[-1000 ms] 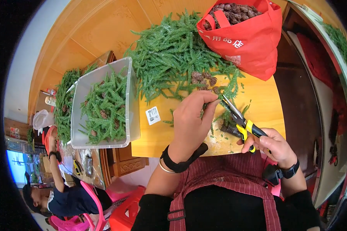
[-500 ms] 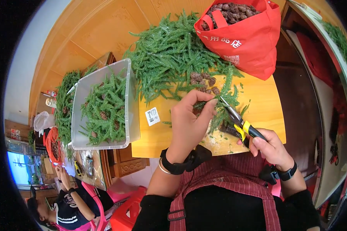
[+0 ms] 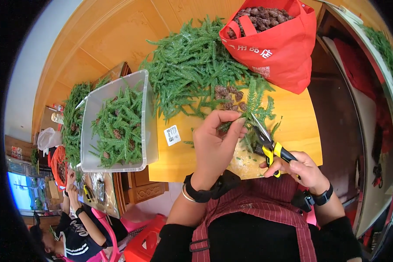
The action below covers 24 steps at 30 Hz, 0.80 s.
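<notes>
My left hand (image 3: 218, 137) pinches thumb and forefinger on the base of a green artificial pine sprig (image 3: 256, 102). The sprig's needles fan out beyond my fingertips over the table. In my right hand (image 3: 302, 169) is a pair of long-nose pliers (image 3: 287, 153) with black and yellow handles. Its narrow metal jaws reach up and left to the sprig, right beside my left fingertips. Whether the jaws are touching the stem is too small to tell. Several brown pinecones (image 3: 227, 97) lie just past my left hand. A dark object lies partly hidden behind the pliers.
A large heap of sprigs (image 3: 192, 61) covers the far side of the yellow table (image 3: 301, 122). A red bag (image 3: 279, 56) full of pinecones stands far right. To the left is a clear bin (image 3: 152, 131) of sprigs with cones. Another person (image 3: 81, 233) works at a side table.
The sprig has turned slightly, and both hands have shifted a little. The pliers' handles have swung slightly down and left. The other person's hands have risen at the side table.
</notes>
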Available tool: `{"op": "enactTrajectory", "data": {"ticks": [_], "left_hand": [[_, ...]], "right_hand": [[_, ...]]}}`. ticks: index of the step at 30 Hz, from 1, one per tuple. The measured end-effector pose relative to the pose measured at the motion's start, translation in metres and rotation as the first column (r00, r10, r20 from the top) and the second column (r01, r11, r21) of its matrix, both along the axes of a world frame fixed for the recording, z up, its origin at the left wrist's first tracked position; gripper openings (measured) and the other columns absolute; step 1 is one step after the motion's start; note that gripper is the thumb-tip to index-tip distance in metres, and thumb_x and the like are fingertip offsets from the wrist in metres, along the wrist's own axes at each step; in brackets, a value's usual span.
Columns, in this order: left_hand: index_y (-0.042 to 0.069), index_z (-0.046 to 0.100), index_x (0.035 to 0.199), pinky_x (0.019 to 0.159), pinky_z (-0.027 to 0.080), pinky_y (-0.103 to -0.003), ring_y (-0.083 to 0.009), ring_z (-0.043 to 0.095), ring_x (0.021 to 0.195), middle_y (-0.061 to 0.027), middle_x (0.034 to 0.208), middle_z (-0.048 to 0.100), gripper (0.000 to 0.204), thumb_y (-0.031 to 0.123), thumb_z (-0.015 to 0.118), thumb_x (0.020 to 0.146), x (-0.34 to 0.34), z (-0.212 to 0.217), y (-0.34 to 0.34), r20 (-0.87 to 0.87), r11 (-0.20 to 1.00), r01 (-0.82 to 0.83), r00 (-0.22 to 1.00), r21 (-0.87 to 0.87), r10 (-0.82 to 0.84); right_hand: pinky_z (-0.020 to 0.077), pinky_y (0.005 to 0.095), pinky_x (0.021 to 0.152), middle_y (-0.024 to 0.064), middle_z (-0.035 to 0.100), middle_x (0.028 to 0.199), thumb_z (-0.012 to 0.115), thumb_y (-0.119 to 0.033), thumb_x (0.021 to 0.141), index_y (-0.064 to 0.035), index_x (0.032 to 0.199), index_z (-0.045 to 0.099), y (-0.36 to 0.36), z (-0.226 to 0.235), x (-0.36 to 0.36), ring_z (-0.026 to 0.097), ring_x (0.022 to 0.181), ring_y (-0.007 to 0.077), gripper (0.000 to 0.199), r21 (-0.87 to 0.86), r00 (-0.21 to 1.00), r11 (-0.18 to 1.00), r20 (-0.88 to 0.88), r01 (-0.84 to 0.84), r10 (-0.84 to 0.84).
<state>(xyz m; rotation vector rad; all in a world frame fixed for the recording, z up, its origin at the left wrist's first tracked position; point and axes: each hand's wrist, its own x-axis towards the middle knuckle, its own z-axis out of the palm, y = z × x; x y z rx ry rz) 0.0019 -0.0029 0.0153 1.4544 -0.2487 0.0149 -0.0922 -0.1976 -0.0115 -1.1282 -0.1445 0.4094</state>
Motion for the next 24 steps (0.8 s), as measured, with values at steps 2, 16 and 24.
{"op": "enactTrajectory", "data": {"ticks": [2, 16, 24], "left_hand": [[-0.004, 0.056, 0.091, 0.059, 0.051, -0.019, -0.0109, 0.062, 0.069, -0.0081, 0.089, 0.061, 0.009, -0.002, 0.059, 0.082, 0.001, -0.004, 0.001, 0.096, 0.998, 0.012, 0.995, 0.058, -0.018], [-0.005, 0.056, 0.091, 0.06, 0.05, -0.02, -0.0123, 0.061, 0.069, -0.0098, 0.09, 0.059, 0.01, -0.005, 0.058, 0.081, 0.004, -0.017, 0.002, 0.433, 0.96, -0.133, 0.901, 0.247, 0.014], [-0.004, 0.055, 0.089, 0.058, 0.05, -0.02, -0.0106, 0.06, 0.067, -0.0079, 0.084, 0.06, 0.011, -0.001, 0.061, 0.081, 0.001, -0.006, 0.002, 0.094, 0.988, -0.029, 0.995, 0.15, 0.015]], "right_hand": [[0.0378, 0.0324, 0.093, 0.0159, 0.063, 0.101, 0.041, -0.032, 0.092, 0.0091, 0.118, 0.045, -0.002, -0.004, 0.001, 0.051, 0.11, 0.0235, 0.049, -0.061, 0.999, 0.998, 0.04, -0.021, 0.024], [0.0372, 0.0338, 0.094, 0.0165, 0.063, 0.099, 0.043, -0.039, 0.091, 0.0089, 0.118, 0.044, 0.002, -0.013, 0.002, 0.052, 0.106, 0.0225, 0.055, -0.041, 0.997, 0.999, 0.076, -0.021, 0.024], [0.0375, 0.0341, 0.094, 0.0189, 0.062, 0.099, 0.043, -0.039, 0.091, 0.0097, 0.123, 0.039, 0.002, -0.009, 0.0, 0.053, 0.105, 0.0233, 0.058, 0.003, 0.999, 0.999, 0.016, -0.049, 0.049]]}}
